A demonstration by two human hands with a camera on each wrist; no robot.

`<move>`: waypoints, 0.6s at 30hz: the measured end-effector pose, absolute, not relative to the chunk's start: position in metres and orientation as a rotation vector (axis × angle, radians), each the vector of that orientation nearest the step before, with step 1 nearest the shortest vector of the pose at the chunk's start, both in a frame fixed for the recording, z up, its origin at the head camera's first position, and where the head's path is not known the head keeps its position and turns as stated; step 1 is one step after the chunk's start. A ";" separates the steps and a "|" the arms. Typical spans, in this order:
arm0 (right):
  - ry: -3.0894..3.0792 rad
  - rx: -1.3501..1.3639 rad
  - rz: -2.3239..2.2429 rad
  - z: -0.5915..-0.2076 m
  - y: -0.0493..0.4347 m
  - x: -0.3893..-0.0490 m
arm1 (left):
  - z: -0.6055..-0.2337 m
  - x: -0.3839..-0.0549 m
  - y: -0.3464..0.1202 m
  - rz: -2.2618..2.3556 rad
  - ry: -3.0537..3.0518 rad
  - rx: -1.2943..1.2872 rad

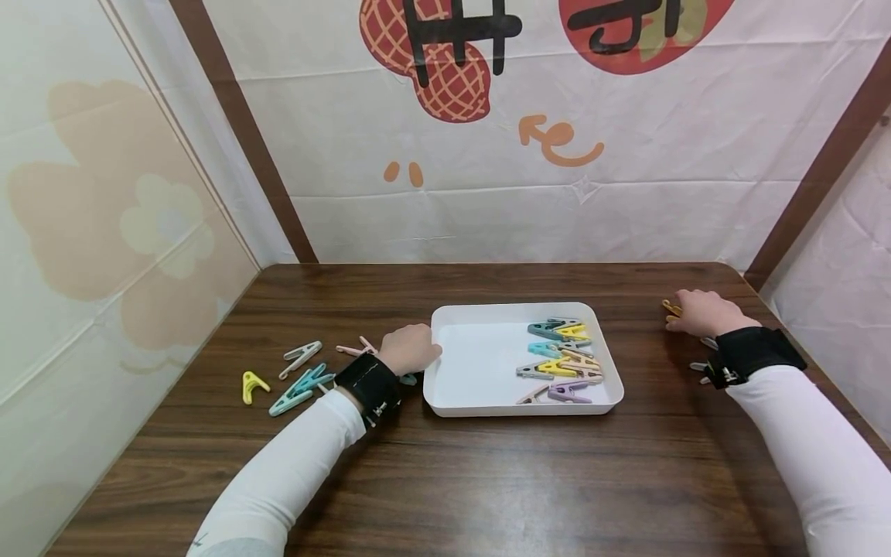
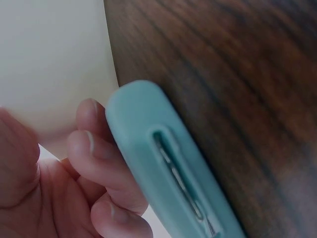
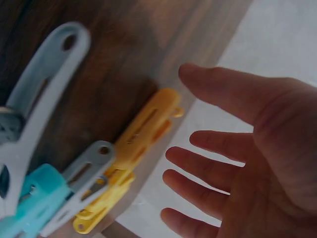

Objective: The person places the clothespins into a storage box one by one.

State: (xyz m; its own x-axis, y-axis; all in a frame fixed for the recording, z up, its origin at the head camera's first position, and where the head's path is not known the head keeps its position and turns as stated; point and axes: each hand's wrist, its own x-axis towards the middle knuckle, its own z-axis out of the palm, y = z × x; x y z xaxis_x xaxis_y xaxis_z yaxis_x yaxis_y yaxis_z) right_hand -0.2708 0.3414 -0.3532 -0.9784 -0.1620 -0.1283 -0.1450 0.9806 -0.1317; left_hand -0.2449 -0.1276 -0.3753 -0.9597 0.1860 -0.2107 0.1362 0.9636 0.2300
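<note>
My left hand [image 1: 409,350] hangs with loosely curled fingers over the left rim of a white tray [image 1: 466,363]. Beside those fingers [image 2: 94,151], the left wrist view shows a teal clothespin [image 2: 153,134] large and close, partly covering them. Nothing shows between thumb and fingers there. At the table's right side, my right hand [image 1: 710,313] reaches toward a yellow-orange clothespin [image 1: 671,308]. Its fingers [image 3: 203,161] are straight and spread, the thumb tip close to the clothespin's end. Grey clothespins [image 3: 79,183] and a turquoise one [image 3: 42,198] lie alongside, partly under the wrist in the head view.
Several clothespins, among them a purple one [image 1: 569,391], lie in the tray's right half. Left of the left hand are a yellow clothespin [image 1: 254,385], a grey one [image 1: 301,358], blue-green ones [image 1: 301,389] and a pink one [image 1: 355,350]. Printed cloth walls [image 1: 487,224] border the table.
</note>
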 end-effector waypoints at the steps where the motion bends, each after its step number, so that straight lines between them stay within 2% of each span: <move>1: 2.983 -0.221 -0.182 -0.355 0.342 -0.272 | -0.376 -0.245 -0.128 0.314 2.881 0.240; 18: 3.049 -0.298 -0.130 -0.361 0.333 -0.273 | -0.374 -0.245 -0.127 0.302 2.872 0.230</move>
State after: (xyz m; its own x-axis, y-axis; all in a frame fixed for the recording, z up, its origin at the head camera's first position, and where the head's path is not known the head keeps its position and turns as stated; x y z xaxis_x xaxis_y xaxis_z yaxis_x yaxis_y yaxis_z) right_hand -0.2727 0.3333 -0.3615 -0.9783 -0.1963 -0.0667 -0.1899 0.9775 -0.0917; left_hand -0.2455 -0.1270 -0.3738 -0.9578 0.1806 -0.2236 0.1301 0.9661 0.2231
